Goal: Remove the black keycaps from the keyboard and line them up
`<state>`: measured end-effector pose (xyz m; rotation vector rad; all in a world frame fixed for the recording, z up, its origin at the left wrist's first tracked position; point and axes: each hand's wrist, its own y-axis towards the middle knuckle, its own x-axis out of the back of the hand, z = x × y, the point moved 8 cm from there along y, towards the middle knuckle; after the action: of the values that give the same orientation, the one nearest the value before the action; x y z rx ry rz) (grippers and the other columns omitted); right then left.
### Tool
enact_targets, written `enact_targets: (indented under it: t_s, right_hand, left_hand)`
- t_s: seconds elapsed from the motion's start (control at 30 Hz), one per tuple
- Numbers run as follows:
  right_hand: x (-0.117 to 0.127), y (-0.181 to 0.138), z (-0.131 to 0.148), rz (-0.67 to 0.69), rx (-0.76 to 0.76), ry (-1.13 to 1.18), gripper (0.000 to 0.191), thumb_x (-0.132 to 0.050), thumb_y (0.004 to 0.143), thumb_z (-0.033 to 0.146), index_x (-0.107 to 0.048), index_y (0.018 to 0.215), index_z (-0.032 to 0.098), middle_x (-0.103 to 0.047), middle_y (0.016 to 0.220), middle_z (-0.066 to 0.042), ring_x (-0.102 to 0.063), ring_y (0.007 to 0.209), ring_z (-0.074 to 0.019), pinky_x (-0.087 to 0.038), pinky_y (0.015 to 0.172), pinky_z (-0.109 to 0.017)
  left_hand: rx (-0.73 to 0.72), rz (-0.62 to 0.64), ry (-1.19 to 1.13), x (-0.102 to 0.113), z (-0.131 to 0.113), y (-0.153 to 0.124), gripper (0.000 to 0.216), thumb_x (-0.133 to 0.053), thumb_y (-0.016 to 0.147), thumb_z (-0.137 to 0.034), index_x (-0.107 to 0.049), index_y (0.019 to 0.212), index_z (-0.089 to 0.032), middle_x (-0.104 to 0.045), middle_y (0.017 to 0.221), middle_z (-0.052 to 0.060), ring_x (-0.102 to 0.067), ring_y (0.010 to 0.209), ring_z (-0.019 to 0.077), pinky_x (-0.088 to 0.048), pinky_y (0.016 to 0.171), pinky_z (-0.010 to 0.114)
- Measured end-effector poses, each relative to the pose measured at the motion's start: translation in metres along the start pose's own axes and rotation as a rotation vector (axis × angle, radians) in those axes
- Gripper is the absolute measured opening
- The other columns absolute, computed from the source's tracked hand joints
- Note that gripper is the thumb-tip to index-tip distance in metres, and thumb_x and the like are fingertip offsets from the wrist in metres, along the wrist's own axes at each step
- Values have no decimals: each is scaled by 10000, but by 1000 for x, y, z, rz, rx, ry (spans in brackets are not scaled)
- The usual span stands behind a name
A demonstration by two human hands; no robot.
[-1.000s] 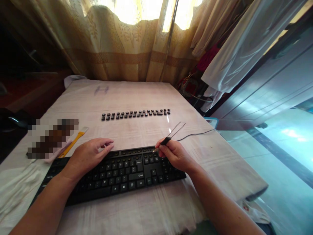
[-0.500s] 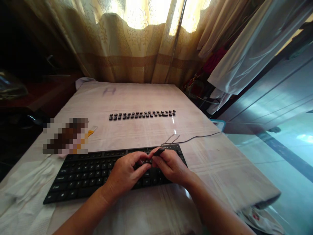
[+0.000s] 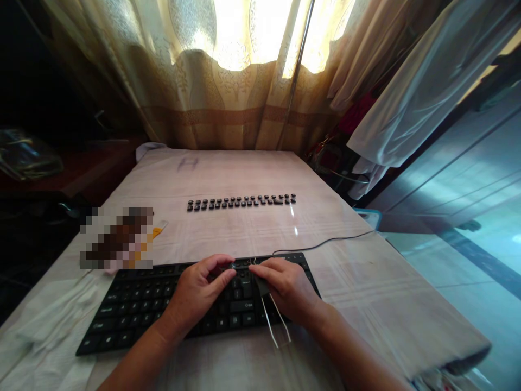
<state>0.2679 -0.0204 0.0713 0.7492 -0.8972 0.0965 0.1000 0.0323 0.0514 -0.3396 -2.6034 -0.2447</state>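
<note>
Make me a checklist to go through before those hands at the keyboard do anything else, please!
1. Keyboard lying on the table: ok.
2. Wire tool held in the right hand: ok, with its long wires pointing back toward the person.
3. Loose keys lined up away from both hands: ok, two rows beyond the keyboard.
4. Left hand holding a key: cannot tell, its fingertips are too small and unclear.
5. Cord unplugged: cannot tell, its far end is out of sight past the table's right side.
</note>
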Motion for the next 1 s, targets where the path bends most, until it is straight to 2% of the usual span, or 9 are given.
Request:
enact_targets:
  t_s: [0.13,0.37,0.43,0.53,0.63,0.77,0.87,1.0]
  right_hand:
    - [-13,-1,8,76,63,-162,255,-529,909,110,-704,1071,200,-720,868,-61,-641,749,-183,-512,671,-300]
    - [-23,1,5,172,39,-238,253,-577,916,135,-684,1138,195,-712,896,-70,-628,791,-208,-502,708,-335]
    - [-16,4,6,149,3,-210,255,-534,931,135,-683,1127,199,-717,917,-78,-637,802,-206,-508,727,-337]
    - [0,11,11,31,-41,-100,212,-519,946,191,-670,1095,201,-722,973,-83,-660,861,-202,-525,783,-330]
    - [5,18,21,-27,-4,-57,209,-551,946,268,-654,1112,192,-724,984,-92,-671,879,-211,-539,788,-332]
    - [1,25,26,-28,46,-66,202,-521,963,254,-669,1085,188,-728,943,-91,-677,832,-206,-541,754,-325]
    - [-3,27,22,4,-6,-10,165,-520,951,227,-668,1018,202,-724,924,-79,-678,827,-197,-541,750,-309]
    - [-6,29,14,81,-82,73,124,-541,907,168,-641,969,208,-708,893,-54,-669,820,-185,-540,737,-289]
  left_hand:
    - [33,-9,-56,1,5,1,270,-672,746,-436,-728,894,-218,-759,793,8,-703,717,198,-579,690,301]
    - [93,30,-164,-8,10,0,290,-650,762,-421,-730,955,-221,-781,895,23,-729,827,223,-596,788,332]
    - [113,42,-177,-10,11,-1,300,-654,760,-428,-729,958,-216,-781,895,27,-730,834,228,-597,792,339]
    - [132,63,-237,-13,11,-2,308,-664,755,-435,-728,950,-206,-780,888,31,-732,832,225,-595,794,337]
    - [142,95,-299,-16,9,-3,296,-679,742,-421,-730,932,-200,-780,876,35,-733,816,221,-594,778,325]
    - [147,135,-313,-18,7,-3,290,-678,740,-413,-741,923,-198,-781,860,44,-728,799,222,-593,739,319]
    - [152,163,-307,-21,7,-3,292,-674,742,-415,-752,930,-206,-782,847,47,-727,790,226,-596,707,316]
    - [119,157,-327,-22,8,-3,298,-667,755,-405,-753,977,-226,-787,926,46,-739,840,234,-607,723,309]
